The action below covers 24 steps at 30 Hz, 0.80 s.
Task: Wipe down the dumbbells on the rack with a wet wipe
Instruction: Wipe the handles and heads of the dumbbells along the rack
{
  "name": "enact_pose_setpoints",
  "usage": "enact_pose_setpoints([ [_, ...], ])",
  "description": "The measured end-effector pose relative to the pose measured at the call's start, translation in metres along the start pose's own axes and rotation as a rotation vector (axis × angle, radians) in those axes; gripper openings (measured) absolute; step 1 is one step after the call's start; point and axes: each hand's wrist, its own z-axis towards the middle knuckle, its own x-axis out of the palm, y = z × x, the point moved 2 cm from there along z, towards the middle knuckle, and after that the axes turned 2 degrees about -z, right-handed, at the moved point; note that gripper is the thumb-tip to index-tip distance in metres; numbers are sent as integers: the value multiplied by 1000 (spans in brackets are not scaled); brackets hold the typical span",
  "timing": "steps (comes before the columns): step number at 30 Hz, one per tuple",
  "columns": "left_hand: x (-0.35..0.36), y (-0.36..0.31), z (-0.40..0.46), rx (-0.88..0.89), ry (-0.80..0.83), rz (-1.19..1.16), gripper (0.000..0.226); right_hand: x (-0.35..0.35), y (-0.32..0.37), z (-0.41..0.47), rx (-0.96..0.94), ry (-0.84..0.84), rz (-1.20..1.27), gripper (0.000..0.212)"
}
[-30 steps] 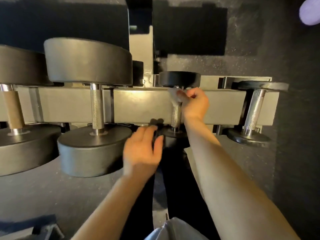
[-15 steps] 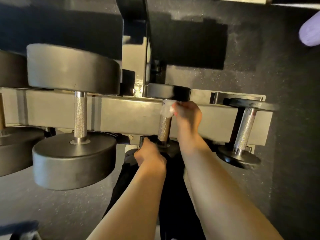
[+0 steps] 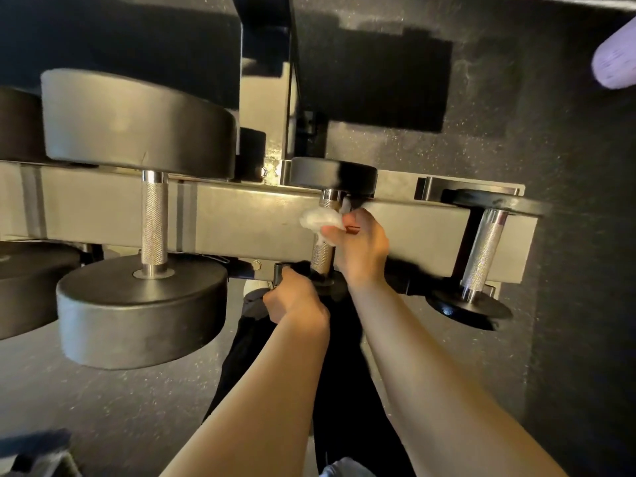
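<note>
A grey rack rail [image 3: 247, 218] carries several black dumbbells with knurled steel handles. My right hand [image 3: 363, 246] pinches a crumpled white wet wipe [image 3: 320, 220] against the upper part of the small middle dumbbell's handle [image 3: 322, 257]. That dumbbell's far head [image 3: 333, 175] shows above the rail; its near head is mostly hidden under my hands. My left hand [image 3: 294, 299] is curled shut on the near head's edge just below the rail. A large dumbbell [image 3: 144, 304] sits to the left, a slim one [image 3: 481, 249] to the right.
Another large dumbbell [image 3: 27, 284] is cut off at the left edge. The rack's upright post [image 3: 265, 108] rises behind the rail. Dark speckled rubber floor [image 3: 568, 304] lies around it. A pale purple object [image 3: 616, 60] shows at the top right corner.
My left hand moved forward from an open pose and closed on the near head of the small dumbbell. The wipe in my right hand shifted slightly along the handle. The view drifted downward.
</note>
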Motion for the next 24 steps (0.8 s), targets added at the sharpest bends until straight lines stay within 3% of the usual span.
enact_pose_setpoints([
  [3,-3,-3,11,42,-74,10,36,-6,-2,0,-105,71,-262,19],
  [6,-3,-2,17,47,-28,-25,40,-20,-12,-5,-99,387,-426,18],
  [8,-5,-1,16,49,-41,-25,40,-27,-19,-14,-195,536,-557,16],
  [13,-5,-3,15,40,-42,-8,45,-31,-23,-23,-388,704,-679,29],
  [16,-5,-2,17,34,-32,-12,45,-19,-15,-21,-411,750,-746,27],
  [21,-6,-7,18,-15,32,-30,45,-34,-19,-14,-404,627,-726,20],
  [24,-5,-6,20,-30,89,31,49,-38,-27,-8,-358,711,-805,23],
])
